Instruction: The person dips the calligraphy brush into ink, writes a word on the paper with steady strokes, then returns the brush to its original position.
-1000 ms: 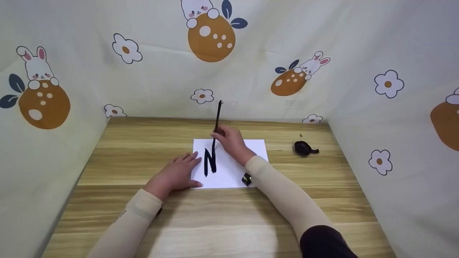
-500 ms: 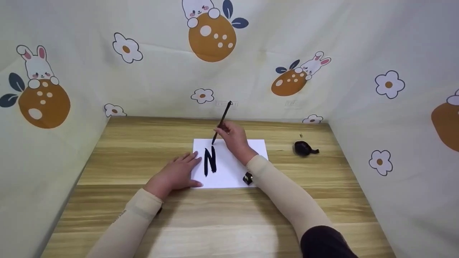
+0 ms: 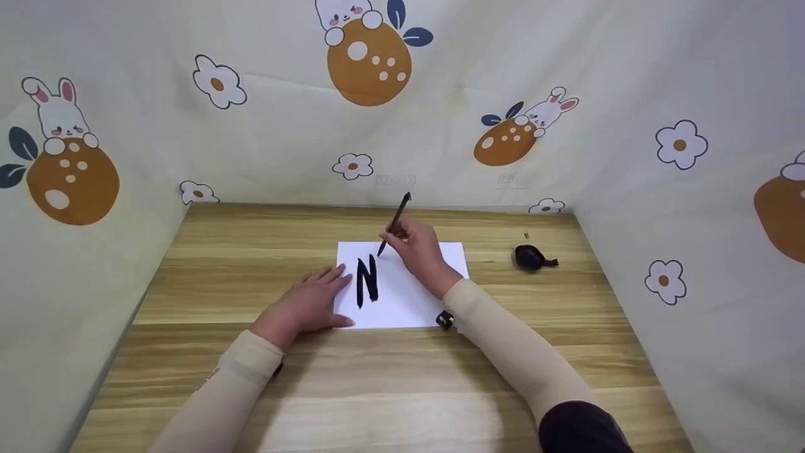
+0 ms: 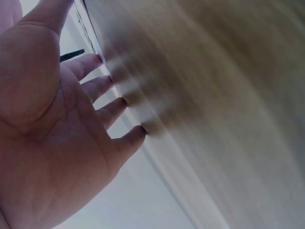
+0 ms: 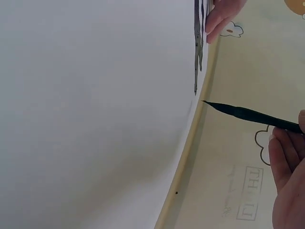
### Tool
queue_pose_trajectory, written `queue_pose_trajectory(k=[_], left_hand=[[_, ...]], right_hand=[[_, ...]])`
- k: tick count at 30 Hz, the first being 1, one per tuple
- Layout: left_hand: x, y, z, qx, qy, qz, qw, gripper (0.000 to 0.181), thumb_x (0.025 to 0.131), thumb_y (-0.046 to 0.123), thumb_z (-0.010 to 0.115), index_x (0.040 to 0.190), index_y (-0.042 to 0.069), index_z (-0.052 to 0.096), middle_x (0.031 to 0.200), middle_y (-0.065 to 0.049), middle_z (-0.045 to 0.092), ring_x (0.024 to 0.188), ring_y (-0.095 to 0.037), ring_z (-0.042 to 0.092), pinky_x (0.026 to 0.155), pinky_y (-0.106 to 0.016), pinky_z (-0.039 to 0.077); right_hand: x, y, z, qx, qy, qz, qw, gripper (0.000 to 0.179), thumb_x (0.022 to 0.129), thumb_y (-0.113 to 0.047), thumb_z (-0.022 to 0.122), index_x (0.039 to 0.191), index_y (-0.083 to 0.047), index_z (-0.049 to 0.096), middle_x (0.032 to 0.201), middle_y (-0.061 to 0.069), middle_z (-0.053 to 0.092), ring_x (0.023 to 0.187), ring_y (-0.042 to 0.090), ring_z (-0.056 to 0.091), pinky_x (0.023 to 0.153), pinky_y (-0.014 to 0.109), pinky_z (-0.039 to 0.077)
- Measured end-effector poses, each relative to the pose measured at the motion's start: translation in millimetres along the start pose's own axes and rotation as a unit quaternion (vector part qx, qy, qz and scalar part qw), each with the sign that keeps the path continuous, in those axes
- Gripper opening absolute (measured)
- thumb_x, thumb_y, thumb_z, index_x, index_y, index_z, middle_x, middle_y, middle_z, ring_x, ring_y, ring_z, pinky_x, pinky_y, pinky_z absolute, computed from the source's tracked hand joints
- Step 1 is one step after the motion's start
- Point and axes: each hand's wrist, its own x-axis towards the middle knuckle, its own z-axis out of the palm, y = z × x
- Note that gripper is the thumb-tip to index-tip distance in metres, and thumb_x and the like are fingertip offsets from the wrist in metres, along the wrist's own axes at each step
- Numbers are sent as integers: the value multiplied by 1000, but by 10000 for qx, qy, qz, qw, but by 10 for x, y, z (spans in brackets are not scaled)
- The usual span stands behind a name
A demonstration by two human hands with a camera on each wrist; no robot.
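My right hand (image 3: 418, 248) pinches a dark writing brush (image 3: 395, 221), also seen in the right wrist view as a brush (image 5: 248, 113) with a pointed tip. The handle leans up to the right, and the tip is just right of the top of a black painted letter N (image 3: 368, 281). Whether the tip touches the paper cannot be told. The white sheet of paper (image 3: 402, 302) lies on the table under both hands. At its left edge rests my left hand (image 3: 308, 302), fingers extended and spread; the left wrist view shows the palm side of that hand (image 4: 71, 119).
A small black round dish with a stubby handle (image 3: 529, 258) sits on the wooden table (image 3: 390, 390), right of the paper. Behind the table and on both sides hangs a pale printed cloth (image 3: 277, 145). A small dark device (image 3: 444, 319) is at my right wrist.
The brush has come off the top of the N's right stroke, tilted rightward, and shifted slightly right with my right hand. My left hand stays in place on the paper.
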Motion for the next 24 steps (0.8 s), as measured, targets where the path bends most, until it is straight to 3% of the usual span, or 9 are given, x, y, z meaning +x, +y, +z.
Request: queue_pose_trajectory(k=[14, 24], left_hand=[[8, -22, 13, 4, -43, -60, 10000, 103, 95, 64, 80, 172, 8, 40, 182, -16, 26, 165, -48, 24, 126, -75, 26], [-4, -13, 13, -41, -14, -71, 10000, 103, 95, 65, 80, 172, 9, 41, 182, -14, 26, 165, -47, 24, 124, -78, 26]], right_hand=[[-76, -29, -5, -258, -147, 103, 9995, 14, 103, -22, 82, 104, -9, 75, 100, 2, 81, 93, 16, 78, 87, 31, 64], [-110, 6, 41, -314, -234, 68, 9992, 12, 104, -20, 81, 106, -10, 75, 101, 0, 80, 94, 11, 78, 88, 25, 62]])
